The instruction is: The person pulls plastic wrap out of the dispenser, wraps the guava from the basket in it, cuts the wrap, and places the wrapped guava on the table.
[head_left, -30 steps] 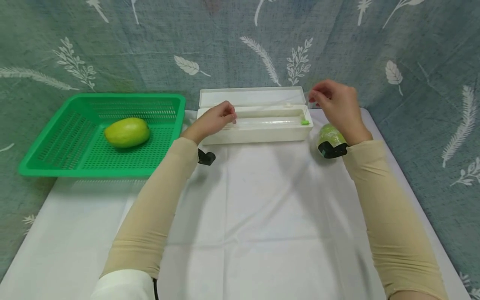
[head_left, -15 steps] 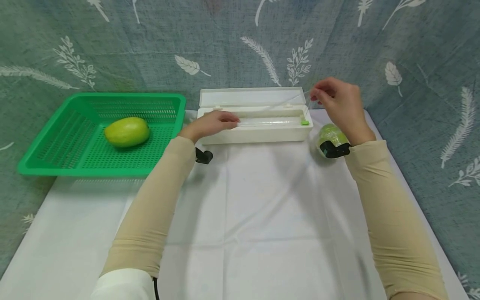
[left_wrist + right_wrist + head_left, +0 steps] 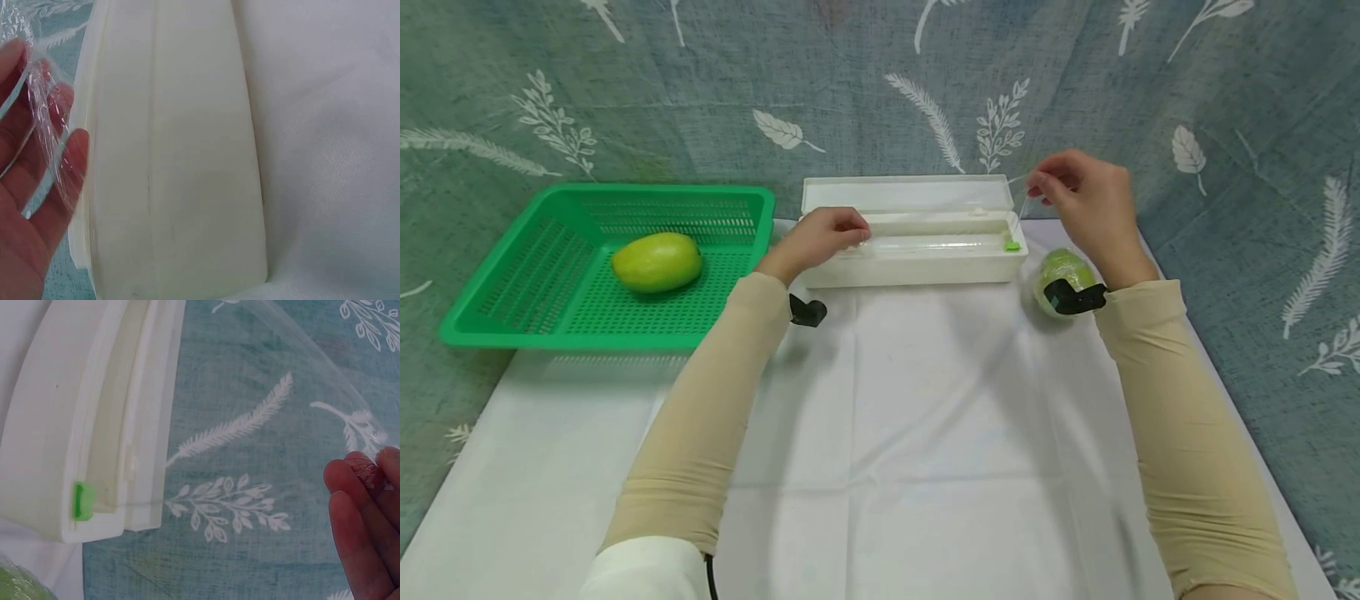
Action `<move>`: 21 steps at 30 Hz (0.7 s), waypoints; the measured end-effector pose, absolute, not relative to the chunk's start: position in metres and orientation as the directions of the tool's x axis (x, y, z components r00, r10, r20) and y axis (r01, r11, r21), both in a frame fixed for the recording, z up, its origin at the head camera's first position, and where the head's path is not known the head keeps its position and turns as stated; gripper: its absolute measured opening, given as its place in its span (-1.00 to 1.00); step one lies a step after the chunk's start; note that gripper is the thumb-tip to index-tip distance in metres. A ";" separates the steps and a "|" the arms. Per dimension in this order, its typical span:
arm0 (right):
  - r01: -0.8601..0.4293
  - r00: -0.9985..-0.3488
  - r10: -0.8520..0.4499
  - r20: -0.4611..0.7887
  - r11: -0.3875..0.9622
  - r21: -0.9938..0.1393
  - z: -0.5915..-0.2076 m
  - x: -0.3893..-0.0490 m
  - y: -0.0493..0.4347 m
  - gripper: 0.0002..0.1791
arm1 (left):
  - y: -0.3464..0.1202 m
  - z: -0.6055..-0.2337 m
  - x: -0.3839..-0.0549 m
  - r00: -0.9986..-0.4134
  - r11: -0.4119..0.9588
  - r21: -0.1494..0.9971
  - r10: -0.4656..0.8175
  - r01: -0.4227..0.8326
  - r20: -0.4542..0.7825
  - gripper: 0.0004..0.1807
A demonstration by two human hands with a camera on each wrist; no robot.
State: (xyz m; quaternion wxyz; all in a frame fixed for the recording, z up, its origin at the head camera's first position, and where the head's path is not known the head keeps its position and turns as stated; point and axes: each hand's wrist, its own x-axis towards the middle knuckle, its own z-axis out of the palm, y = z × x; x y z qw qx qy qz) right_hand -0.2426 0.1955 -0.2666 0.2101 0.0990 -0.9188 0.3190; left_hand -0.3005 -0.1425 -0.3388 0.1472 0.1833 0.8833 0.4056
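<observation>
A long white cling film dispenser box (image 3: 917,268) stands at the back with its lid (image 3: 910,194) tipped up and a green slider (image 3: 1012,246) at its right end. My left hand (image 3: 822,239) pinches clear cling film (image 3: 47,119) near the box's left end; the film bunches across its fingers in the left wrist view. Up and right of the box, my right hand (image 3: 1088,200) pinches the film's other corner between thumb and fingertips, as the right wrist view shows. The clear sheet stretches from there back to the box.
To the left a green plastic basket (image 3: 606,342) holds a yellow-green papaya-like fruit (image 3: 657,262). A round green item wrapped in film (image 3: 1063,271) sits beside the box's right end, below my right wrist. A patterned curtain (image 3: 700,100) hangs right behind the box.
My right hand has moved slightly up and right, drawing the film farther from the box. My left hand dipped at the box's left end, then rose again.
</observation>
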 end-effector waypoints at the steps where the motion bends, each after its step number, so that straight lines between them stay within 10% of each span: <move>1: -0.319 -0.891 -0.046 0.453 0.774 -0.548 -0.266 -0.242 0.196 -0.72 | -0.142 -0.338 -0.300 -0.893 0.596 0.776 0.439 0.208 -0.097 -0.71; 12: -0.371 -0.860 -0.001 0.511 0.687 -0.624 -0.255 -0.240 0.198 -0.77 | -0.136 -0.330 -0.296 -0.906 0.447 0.862 0.421 0.240 0.034 -0.75; 21: -0.384 -0.843 0.051 0.535 0.640 -0.666 -0.237 -0.225 0.189 -0.78 | -0.133 -0.309 -0.285 -0.831 0.446 0.879 0.545 0.171 -0.114 -0.68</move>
